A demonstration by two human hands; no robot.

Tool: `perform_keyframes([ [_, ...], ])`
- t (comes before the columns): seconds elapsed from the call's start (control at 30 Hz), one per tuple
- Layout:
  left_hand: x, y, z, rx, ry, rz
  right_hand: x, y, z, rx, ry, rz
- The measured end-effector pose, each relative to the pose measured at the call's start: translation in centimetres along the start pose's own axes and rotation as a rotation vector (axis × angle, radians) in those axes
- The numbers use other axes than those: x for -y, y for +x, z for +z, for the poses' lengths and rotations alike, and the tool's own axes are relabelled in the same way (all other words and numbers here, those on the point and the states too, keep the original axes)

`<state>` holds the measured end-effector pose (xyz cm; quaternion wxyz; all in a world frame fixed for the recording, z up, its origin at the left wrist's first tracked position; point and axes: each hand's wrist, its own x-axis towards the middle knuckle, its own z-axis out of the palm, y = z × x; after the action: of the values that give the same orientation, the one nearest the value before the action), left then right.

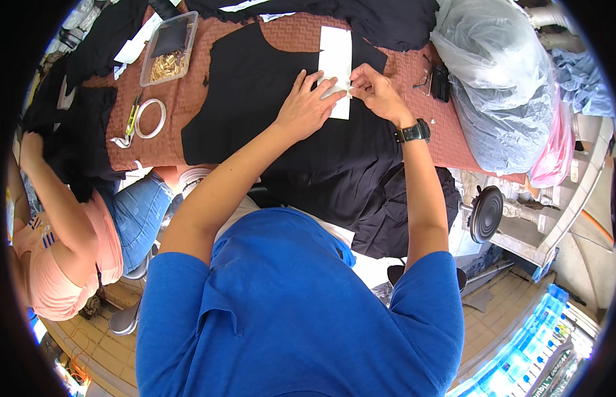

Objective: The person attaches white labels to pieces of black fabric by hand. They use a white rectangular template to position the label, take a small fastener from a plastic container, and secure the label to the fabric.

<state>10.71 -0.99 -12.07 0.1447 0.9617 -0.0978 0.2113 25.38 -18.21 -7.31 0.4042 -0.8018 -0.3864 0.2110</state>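
A black cut garment piece [245, 86] lies spread over the table, with its lower part hanging off the near edge. On it rests a white paper strip [336, 49], set lengthwise away from me. My left hand [308, 104] lies on the strip and the cloth beside it, fingers spread and pressing down. At the strip's right edge, my right hand [379, 96] has thumb and fingers pinched together. Whatever sits in that pinch is too small to make out; a bit of white shows at the fingertips. A dark watch [412, 131] is on my right wrist.
A clear plastic box [169, 49] with gold-coloured pieces stands at the left, near a white ring [150, 118] and yellow-handled snips [132, 116]. Eyeglasses [424, 74] lie right of the cloth, before a large plastic-wrapped bundle [496, 86]. A person in a peach shirt [76, 258] sits at my left.
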Motion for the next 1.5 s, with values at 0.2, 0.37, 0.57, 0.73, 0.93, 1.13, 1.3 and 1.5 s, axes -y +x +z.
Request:
perform_keyframes([
  [0.2, -0.1, 0.0, 0.0, -0.009, 0.035, 0.001, 0.2, 0.1, 0.3, 0.01, -0.066, -0.045],
  [0.37, -0.1, 0.0, 0.0, -0.001, -0.002, -0.007, -0.6, 0.5, 0.4, 0.016, -0.121, -0.111],
  [0.57, -0.1, 0.0, -0.1, -0.005, 0.0, -0.004, -0.8, 0.9, 0.2, 0.043, -0.16, -0.14],
  [0.73, 0.0, 0.0, -0.1, -0.006, 0.001, -0.006, -0.2, 0.9, 0.2, 0.052, -0.191, -0.125],
  [0.93, -0.1, 0.1, -0.2, 0.003, -0.011, -0.011, 0.4, 0.6, 0.1, -0.042, -0.225, -0.149],
  [1.13, -0.1, 0.0, -0.3, 0.01, -0.015, -0.016, 2.0, -1.8, 0.9, -0.187, -0.135, -0.169],
  [1.3, -0.1, 0.0, -0.3, 0.018, 0.001, -0.013, 1.9, -3.4, 2.2, -0.245, -0.172, -0.241],
  [1.5, -0.2, 0.0, -0.2, 0.017, -0.004, -0.015, 2.2, -3.8, 2.6, -0.261, -0.298, -0.239],
])
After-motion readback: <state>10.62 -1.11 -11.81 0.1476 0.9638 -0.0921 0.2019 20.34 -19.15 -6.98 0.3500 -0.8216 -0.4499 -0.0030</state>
